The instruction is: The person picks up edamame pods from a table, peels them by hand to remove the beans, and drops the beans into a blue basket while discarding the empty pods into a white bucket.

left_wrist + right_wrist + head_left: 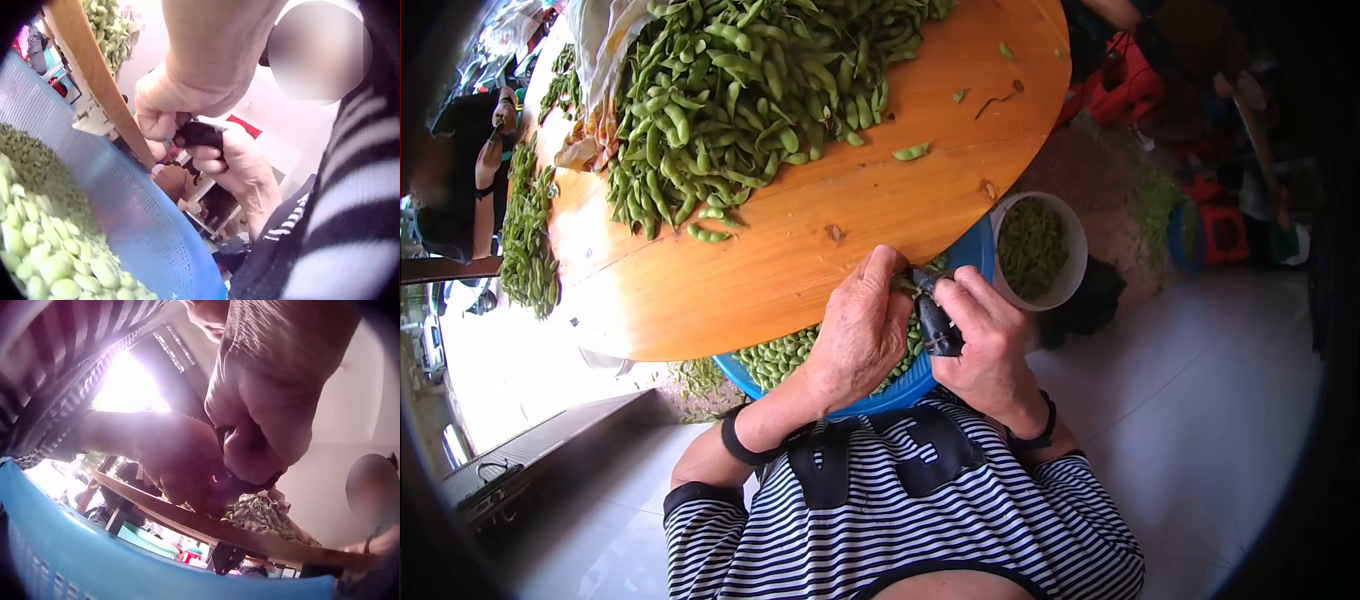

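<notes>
My left hand (856,335) and right hand (990,345) meet over a blue basket (888,400) at the table's edge. Between their fingertips a small green edamame pod (907,286) shows, mostly hidden; both hands pinch it. Black wrapping (940,328) covers the right thumb, and the index fingertip looks black too. In the left wrist view the same dark wrapping (203,139) sits close to the left fingers. Shelled green beans (56,265) fill the basket's bottom. A large heap of whole edamame pods (730,100) lies on the wooden table (800,270) ahead.
A white bucket (1080,245) of green pods or hulls stands right of the table. More pods (528,240) lie at the table's left edge, by a plastic bag (605,60). Other people sit around; a red stool (1125,85) is at the far right.
</notes>
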`<state>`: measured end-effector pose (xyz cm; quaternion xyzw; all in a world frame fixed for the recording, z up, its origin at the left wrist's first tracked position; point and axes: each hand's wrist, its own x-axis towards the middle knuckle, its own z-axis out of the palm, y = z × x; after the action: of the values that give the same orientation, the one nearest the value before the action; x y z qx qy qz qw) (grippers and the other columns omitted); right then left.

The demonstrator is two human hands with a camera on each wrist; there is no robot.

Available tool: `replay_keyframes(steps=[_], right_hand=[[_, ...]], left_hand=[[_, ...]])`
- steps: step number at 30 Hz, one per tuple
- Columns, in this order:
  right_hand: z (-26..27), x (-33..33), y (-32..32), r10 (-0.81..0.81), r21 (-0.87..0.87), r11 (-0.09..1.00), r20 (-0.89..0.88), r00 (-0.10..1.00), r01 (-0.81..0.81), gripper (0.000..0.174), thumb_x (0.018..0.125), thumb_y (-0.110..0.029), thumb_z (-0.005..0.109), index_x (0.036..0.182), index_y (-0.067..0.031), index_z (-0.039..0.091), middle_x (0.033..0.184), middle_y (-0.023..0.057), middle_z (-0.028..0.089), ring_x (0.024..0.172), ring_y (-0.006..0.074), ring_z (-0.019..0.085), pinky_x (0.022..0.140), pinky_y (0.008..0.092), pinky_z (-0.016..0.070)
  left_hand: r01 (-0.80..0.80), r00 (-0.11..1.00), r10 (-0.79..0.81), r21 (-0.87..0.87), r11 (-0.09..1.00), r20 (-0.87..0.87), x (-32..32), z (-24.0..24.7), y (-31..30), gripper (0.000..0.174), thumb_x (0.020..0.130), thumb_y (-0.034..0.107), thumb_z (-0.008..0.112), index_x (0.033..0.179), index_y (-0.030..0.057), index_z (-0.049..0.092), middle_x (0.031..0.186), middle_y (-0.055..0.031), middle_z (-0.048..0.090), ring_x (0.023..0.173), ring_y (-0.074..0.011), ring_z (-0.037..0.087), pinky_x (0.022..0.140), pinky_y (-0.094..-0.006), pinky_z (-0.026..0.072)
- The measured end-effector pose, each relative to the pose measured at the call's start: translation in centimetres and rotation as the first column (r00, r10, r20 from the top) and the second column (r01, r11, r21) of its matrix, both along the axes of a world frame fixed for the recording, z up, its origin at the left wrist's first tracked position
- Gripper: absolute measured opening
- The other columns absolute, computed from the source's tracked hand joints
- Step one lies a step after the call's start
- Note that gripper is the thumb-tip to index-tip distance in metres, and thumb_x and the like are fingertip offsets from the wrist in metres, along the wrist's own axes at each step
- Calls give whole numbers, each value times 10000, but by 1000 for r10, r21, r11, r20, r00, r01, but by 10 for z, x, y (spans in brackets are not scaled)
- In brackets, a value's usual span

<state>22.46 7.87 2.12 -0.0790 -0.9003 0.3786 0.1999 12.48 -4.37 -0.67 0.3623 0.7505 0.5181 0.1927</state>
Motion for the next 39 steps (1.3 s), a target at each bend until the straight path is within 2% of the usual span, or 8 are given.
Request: replay_keyframes(steps=[8, 12, 14, 17, 21, 29, 34, 39], right_hand=[[-2, 21, 40, -118, -455, 871, 174, 978, 186, 107, 756, 53, 593, 863, 52, 587, 732, 93, 541, 617, 150, 531, 556, 281, 421], [4, 42, 64, -150, -604, 752, 235, 960, 265, 143, 750, 62, 533, 842, 4, 626, 705, 30, 585, 623, 54, 560, 510, 201, 410], [2, 52, 82, -325, -475, 791, 208, 922, 386, 164, 737, 68, 545, 880, 34, 617, 730, 98, 613, 618, 154, 594, 541, 252, 443], [-8, 68, 117, -496, 231, 863, 214, 841, 450, 291, 704, 103, 573, 992, 67, 598, 881, 237, 624, 797, 428, 603, 718, 366, 490], [-5, 64, 115, -472, 66, 879, 267, 840, 473, 347, 688, 88, 570, 1031, 53, 611, 934, 236, 637, 871, 401, 638, 746, 356, 501], [-12, 11, 81, -256, -361, 894, 78, 964, 267, 410, 750, 92, 477, 1124, 22, 632, 788, 101, 644, 676, 143, 600, 634, 258, 478], [-14, -16, 70, 13, -794, 607, -27, 1000, -29, 310, 757, 60, 449, 1008, 59, 631, 645, 3, 538, 543, 42, 476, 479, 201, 386], [-13, -20, 56, 94, -839, 541, -4, 996, -55, 260, 756, 66, 436, 948, 49, 610, 632, -9, 495, 536, 40, 455, 471, 199, 377]], left_hand=[[173, 571, -200, 122, 977, 796, -12, 9, -8, 193, 938, 7, 414, 1109, 12, 501, 808, -11, 509, 637, -83, 472, 585, -224, 411], [404, 666, -378, 115, 908, 643, -17, 7, -10, 192, 894, 6, 490, 1078, 20, 540, 948, -60, 576, 756, -116, 569, 674, -237, 478], [633, 747, -640, -102, 767, -178, -22, 20, -5, 269, 822, -53, 513, 1076, 21, 557, 1044, -91, 607, 835, -179, 626, 724, -261, 504], [502, 846, -510, -92, 860, -157, -42, 28, 11, 288, 779, -83, 530, 1035, 23, 611, 1047, -103, 641, 860, -277, 658, 732, -328, 528], [20, 888, -48, -67, 998, -457, -84, 21, 50, 167, 791, -45, 601, 948, -14, 649, 915, -147, 607, 799, -344, 631, 709, -398, 522], [6, 832, -63, -103, 995, -551, -95, 3, 68, 189, 778, -23, 625, 964, -4, 655, 921, -137, 611, 792, -302, 637, 718, -391, 522], [184, 968, -180, -7, 983, 176, -77, 18, 47, 119, 836, -45, 646, 950, -10, 637, 812, -18, 642, 699, -70, 584, 632, -221, 475], [164, 912, -157, 13, 986, 379, -65, 28, 26, 96, 846, -10, 666, 941, -18, 653, 795, -11, 655, 700, -51, 582, 626, -218, 478]])
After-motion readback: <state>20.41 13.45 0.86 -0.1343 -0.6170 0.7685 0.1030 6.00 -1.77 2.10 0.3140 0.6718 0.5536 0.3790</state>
